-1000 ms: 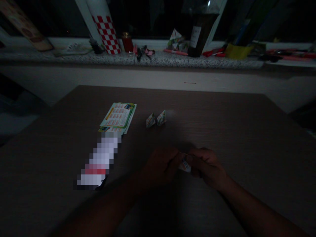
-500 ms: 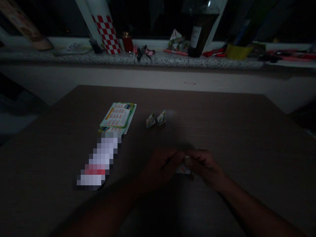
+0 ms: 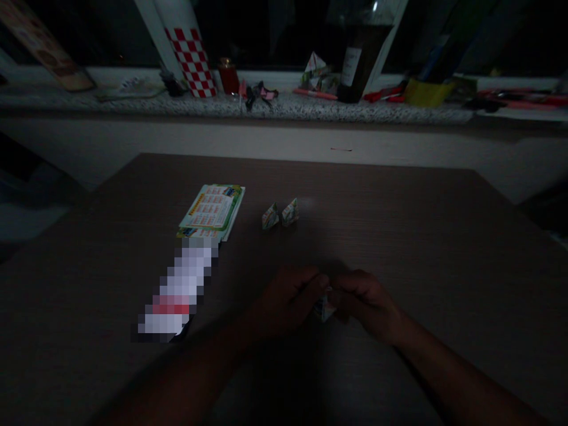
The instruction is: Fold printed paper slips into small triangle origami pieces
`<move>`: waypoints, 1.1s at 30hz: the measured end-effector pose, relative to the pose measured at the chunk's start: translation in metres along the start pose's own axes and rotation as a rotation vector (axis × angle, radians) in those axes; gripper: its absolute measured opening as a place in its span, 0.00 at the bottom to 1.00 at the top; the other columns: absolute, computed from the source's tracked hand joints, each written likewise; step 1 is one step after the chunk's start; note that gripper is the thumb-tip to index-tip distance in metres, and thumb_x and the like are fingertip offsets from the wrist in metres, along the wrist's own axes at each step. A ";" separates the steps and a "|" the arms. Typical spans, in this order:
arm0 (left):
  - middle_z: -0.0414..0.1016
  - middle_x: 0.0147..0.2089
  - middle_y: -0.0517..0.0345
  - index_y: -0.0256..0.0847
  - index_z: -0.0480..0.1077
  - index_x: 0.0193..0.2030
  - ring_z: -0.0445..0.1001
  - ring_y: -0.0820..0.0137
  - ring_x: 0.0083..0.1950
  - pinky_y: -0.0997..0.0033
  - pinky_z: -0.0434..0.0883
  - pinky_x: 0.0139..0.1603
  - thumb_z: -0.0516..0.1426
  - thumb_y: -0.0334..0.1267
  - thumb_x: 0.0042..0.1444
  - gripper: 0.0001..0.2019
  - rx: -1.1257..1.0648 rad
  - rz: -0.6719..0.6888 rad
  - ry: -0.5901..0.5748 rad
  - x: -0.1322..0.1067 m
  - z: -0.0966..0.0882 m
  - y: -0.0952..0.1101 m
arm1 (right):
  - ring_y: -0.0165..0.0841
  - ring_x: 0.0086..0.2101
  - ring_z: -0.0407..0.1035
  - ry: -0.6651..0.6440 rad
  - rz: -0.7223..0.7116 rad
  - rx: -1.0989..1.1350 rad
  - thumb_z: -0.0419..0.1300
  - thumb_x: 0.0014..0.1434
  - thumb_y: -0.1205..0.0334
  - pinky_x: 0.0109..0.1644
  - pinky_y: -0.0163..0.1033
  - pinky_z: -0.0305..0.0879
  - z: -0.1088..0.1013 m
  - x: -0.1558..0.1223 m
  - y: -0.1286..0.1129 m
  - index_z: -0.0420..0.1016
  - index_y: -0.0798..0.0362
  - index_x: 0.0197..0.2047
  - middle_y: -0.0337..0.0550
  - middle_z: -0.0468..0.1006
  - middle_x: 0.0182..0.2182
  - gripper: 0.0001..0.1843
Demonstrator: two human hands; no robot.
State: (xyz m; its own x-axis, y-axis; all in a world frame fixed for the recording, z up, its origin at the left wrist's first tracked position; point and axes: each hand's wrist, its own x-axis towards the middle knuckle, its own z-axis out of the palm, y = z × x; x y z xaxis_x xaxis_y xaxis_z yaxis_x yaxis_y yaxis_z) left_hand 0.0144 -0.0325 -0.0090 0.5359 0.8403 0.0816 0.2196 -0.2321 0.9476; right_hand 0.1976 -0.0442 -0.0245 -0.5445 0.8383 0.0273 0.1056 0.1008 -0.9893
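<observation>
Between my two hands, low in the middle of the view, is a small folded paper piece (image 3: pixel 325 309) with printed sides. My left hand (image 3: pixel 293 299) pinches it from the left, thumb and fingers closed. My right hand (image 3: pixel 366 302) grips it from the right, also closed. Fingers hide the upper part of the paper. Beyond my hands, two small folded paper pieces of a like kind stand on the table, a left one (image 3: pixel 270 218) and a right one (image 3: pixel 290 213). To their left lies a stack of printed calendar cards (image 3: pixel 210 207).
A phone-like device (image 3: pixel 181 290) with a pixelated screen lies on the wooden table (image 3: pixel 421 236), touching the card stack. Behind, a stone windowsill (image 3: pixel 284 109) carries a red-checked cylinder (image 3: pixel 193 62), a dark bottle (image 3: pixel 355 65), a larger folded paper model (image 3: pixel 316 71) and several pens.
The paper piece between my hands has turned and now shows a different, more upright face. My right hand's fingers have shifted slightly. The other things lie as before.
</observation>
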 end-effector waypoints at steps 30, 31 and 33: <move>0.59 0.21 0.65 0.37 0.62 0.24 0.59 0.77 0.23 0.77 0.55 0.25 0.47 0.43 0.64 0.19 0.084 0.049 0.215 0.001 0.006 0.004 | 0.24 0.16 0.58 0.018 0.053 0.153 0.53 0.64 0.50 0.19 0.30 0.52 0.008 0.004 -0.003 0.66 0.56 0.19 0.37 0.66 0.13 0.26; 0.59 0.21 0.65 0.37 0.62 0.23 0.59 0.77 0.23 0.77 0.55 0.25 0.47 0.43 0.64 0.19 0.066 0.044 0.219 0.002 0.007 0.003 | 0.24 0.15 0.57 0.022 0.057 0.152 0.53 0.64 0.50 0.19 0.30 0.51 0.008 0.005 -0.003 0.65 0.56 0.19 0.37 0.66 0.13 0.26; 0.58 0.21 0.65 0.37 0.63 0.23 0.58 0.77 0.23 0.77 0.56 0.25 0.48 0.44 0.64 0.19 0.021 0.019 0.229 0.003 0.007 0.001 | 0.24 0.16 0.58 0.038 0.048 0.129 0.53 0.64 0.50 0.20 0.31 0.51 0.008 0.006 -0.002 0.65 0.56 0.19 0.37 0.66 0.13 0.26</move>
State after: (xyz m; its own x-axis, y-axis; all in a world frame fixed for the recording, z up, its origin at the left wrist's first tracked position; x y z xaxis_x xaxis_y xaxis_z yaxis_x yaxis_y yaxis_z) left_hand 0.0221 -0.0338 -0.0098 0.3417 0.9245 0.1691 0.2292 -0.2565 0.9390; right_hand 0.1874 -0.0442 -0.0236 -0.5097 0.8602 -0.0175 0.0219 -0.0074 -0.9997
